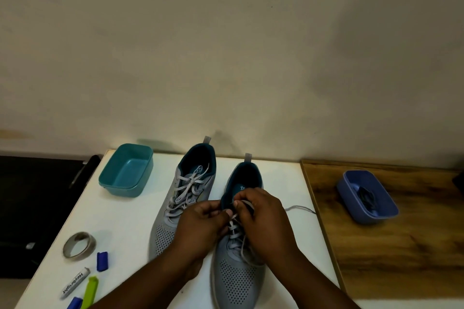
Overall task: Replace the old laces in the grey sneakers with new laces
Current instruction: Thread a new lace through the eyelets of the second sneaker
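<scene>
Two grey sneakers with teal linings stand on the white table (130, 228), toes toward me. The left sneaker (175, 211) is still fully laced with a grey lace (187, 187). Over the right sneaker (237, 281), both hands work at the upper eyelets. My left hand (200, 226) pinches the grey lace (234, 227) near the tongue. My right hand (266, 218) has its fingers curled round the same lace at the top. One loose end (300, 208) trails right across the table. A blue tub (367, 195) on the wooden top holds dark laces (367, 197).
An empty teal tub (126, 170) sits at the table's back left. A tape roll (79, 246), a small blue cap (102, 261), a white battery (75, 282), a green clip (90, 292) and a blue piece (74, 303) lie front left. A wooden surface (401, 246) adjoins on the right.
</scene>
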Motion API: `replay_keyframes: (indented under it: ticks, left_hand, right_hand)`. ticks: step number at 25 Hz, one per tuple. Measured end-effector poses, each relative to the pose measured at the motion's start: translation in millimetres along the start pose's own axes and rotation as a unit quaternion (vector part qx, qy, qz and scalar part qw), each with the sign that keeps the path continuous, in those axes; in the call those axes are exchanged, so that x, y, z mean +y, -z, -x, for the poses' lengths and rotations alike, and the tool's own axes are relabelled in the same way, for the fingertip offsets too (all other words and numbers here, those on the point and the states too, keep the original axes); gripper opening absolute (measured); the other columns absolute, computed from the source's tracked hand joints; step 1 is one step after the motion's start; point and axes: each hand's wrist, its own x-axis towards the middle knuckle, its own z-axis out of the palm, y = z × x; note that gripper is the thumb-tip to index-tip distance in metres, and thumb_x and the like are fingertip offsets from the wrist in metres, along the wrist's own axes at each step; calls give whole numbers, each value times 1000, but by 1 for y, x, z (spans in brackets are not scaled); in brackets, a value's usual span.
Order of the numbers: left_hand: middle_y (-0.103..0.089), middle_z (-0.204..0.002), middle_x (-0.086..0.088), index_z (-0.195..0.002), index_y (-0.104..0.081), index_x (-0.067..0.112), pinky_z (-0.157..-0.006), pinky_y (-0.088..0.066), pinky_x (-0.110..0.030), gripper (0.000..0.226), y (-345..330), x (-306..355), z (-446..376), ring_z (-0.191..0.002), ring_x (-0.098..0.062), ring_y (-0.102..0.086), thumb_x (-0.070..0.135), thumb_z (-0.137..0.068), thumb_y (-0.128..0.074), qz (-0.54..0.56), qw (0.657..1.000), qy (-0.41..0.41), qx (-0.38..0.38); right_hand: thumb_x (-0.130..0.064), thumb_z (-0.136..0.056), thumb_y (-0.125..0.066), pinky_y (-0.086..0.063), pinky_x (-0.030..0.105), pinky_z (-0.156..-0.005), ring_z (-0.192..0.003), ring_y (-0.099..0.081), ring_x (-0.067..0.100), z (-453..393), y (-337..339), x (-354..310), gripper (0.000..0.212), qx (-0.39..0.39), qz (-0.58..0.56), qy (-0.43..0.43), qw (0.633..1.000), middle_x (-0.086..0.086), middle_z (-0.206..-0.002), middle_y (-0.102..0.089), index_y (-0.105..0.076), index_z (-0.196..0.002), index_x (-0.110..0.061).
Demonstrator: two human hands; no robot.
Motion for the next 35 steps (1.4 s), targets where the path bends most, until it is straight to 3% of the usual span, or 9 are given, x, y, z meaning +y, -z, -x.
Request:
replay_keyframes:
  ticks: [4, 8, 12, 19, 24, 29, 32, 35]
  left_hand:
    - [-77, -96, -20, -105, -76, 6, -71, -61, -26, 19, 2, -1, -4, -83, -22, -76, -3, -95, -62, 43, 999, 21, -20]
    - [-77, -100, -17, -110, -75, 8, -81, -62, -31, 21, 3, -6, -6, -95, -27, -75, 0, -95, -63, 38, 999, 12, -26]
    - [-77, -98, -18, -106, -77, 10, -82, -61, -33, 19, 4, -10, -9, -90, -26, -74, 0, -94, -65, 21, 1000, -1, -20]
    - [-79, -89, -4, -106, -77, 18, -80, -61, -32, 21, 7, -9, -10, -88, -19, -76, 5, -92, -70, -132, 982, -129, -30]
    - [-79, -88, -1, -105, -76, 22, -80, -62, -33, 26, 2, -11, -9, -86, -17, -76, 1, -93, -67, -132, 980, -148, 1]
    - [-78, -90, 6, -103, -78, 21, -79, -61, -30, 22, 3, -7, -11, -86, -9, -74, 4, -94, -66, -214, 952, -218, -26]
    - [-77, -90, 11, -104, -78, 23, -79, -57, -22, 20, 2, -6, -12, -87, -2, -73, 9, -94, -68, -265, 933, -244, -22]
    - [-77, -93, 15, -108, -78, 25, -80, -54, -15, 23, 1, -7, -11, -90, 1, -72, 10, -93, -69, -259, 932, -251, -24]
  right_hand:
    - [-31, -100, -59, -52, 24, -77, -90, -60, 0, 2, -2, 0, 9, 0, -14, 9, 1000, -18, -95, -63, -66, -97, -35]
    - [-33, -101, -60, -52, 23, -77, -89, -61, 0, 4, -7, -2, 9, 28, -24, 3, 999, -19, -93, -64, -67, -96, -36]
    - [-34, -100, -59, -53, 25, -75, -86, -61, 1, 4, -9, -2, 9, 54, -19, -8, 998, -18, -91, -63, -66, -94, -35]
    - [-36, -101, -57, -52, 24, -75, -83, -60, 2, 1, -9, 1, 13, 51, 15, 2, 999, -16, -92, -64, -68, -94, -34]
    - [-39, -102, -54, -48, 19, -71, -81, -58, 4, 3, -12, -4, 15, 44, 53, 7, 998, -15, -92, -64, -66, -94, -34]
    - [-38, -101, -55, -48, 19, -72, -80, -58, 3, -1, -8, 2, 16, 43, 52, 3, 998, -15, -90, -64, -69, -93, -34]
    - [-41, -103, -53, -38, 11, -69, -77, -55, 3, 1, -5, 1, 18, 31, 85, 0, 996, -16, -89, -61, -66, -93, -33]
    - [-39, -102, -53, -40, 16, -67, -75, -55, 5, -3, 3, 1, 18, -7, 105, 22, 994, -13, -86, -60, -63, -89, -32]
